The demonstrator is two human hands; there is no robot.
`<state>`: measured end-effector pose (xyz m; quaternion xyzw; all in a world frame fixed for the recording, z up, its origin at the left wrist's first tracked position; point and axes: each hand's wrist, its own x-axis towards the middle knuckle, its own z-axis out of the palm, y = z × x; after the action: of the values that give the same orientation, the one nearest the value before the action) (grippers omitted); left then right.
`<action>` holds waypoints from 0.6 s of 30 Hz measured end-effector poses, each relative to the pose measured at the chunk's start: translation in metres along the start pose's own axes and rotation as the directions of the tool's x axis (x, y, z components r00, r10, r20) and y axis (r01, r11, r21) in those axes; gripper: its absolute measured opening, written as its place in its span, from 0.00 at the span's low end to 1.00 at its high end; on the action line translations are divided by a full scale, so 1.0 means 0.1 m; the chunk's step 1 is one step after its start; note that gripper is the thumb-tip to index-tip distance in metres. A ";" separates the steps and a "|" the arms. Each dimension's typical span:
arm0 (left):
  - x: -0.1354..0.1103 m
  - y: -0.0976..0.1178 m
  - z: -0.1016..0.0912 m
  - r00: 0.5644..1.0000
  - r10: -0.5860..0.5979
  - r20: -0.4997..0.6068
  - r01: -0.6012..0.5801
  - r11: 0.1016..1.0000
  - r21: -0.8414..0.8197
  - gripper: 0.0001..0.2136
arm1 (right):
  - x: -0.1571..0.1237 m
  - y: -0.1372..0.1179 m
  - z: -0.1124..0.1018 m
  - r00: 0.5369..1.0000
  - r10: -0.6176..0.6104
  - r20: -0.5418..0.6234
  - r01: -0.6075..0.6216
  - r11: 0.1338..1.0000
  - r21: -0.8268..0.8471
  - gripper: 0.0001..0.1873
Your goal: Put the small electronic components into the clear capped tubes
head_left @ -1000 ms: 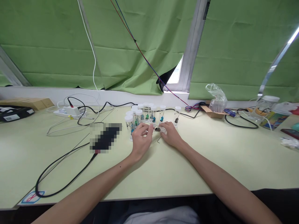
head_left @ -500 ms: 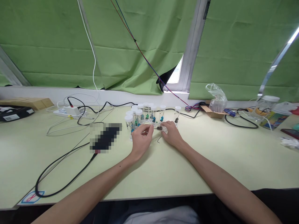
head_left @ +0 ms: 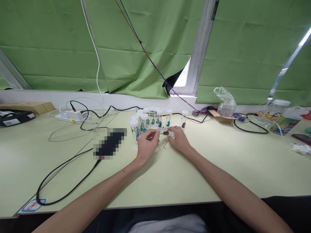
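Note:
My right hand [head_left: 179,139] is closed around a clear tube [head_left: 171,133] that lies on its side, with a small dark piece at its left end. Just left of that end, my left hand [head_left: 147,145] has its thumb and fingertips pinched together; what they hold is too small to make out. Several upright clear tubes [head_left: 145,121] with white caps, holding blue or green pieces on thin rods, stand right behind my left hand. Another capped tube [head_left: 184,118] with a dark piece is behind my right hand. A thin bent metal rod [head_left: 165,145] lies between my hands.
A black device [head_left: 110,143], blurred out, lies at left with a black cable [head_left: 65,198]. Behind it is a white power strip [head_left: 73,115] with tangled cords. To the right are a small cardboard box [head_left: 222,118] with a plastic bag and a clear jar [head_left: 277,110].
The fingers of my left hand have shifted slightly, with the fingertips curling a little more. My right hand and the tubes have stayed in place.

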<state>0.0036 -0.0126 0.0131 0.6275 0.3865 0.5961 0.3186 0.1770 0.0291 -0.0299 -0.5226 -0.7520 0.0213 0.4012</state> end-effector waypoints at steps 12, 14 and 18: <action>0.01 0.01 -0.01 0.999 -0.033 -0.023 0.033 0.999 0.001 0.09 | 0.01 0.05 0.03 0.999 -0.039 -0.008 0.039 0.998 0.043 0.17; 0.01 0.02 -0.01 0.999 -0.040 -0.027 0.040 0.999 0.014 0.08 | 0.01 0.05 0.03 0.999 -0.044 -0.013 0.045 0.998 0.048 0.17; 0.02 0.03 -0.01 0.998 -0.054 -0.034 0.054 0.998 0.015 0.08 | 0.01 0.04 0.03 0.999 -0.046 -0.018 0.047 0.997 0.054 0.18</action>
<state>0.0029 -0.0124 0.0164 0.6094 0.4134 0.5946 0.3229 0.1785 0.0331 -0.0332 -0.4939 -0.7598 0.0281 0.4220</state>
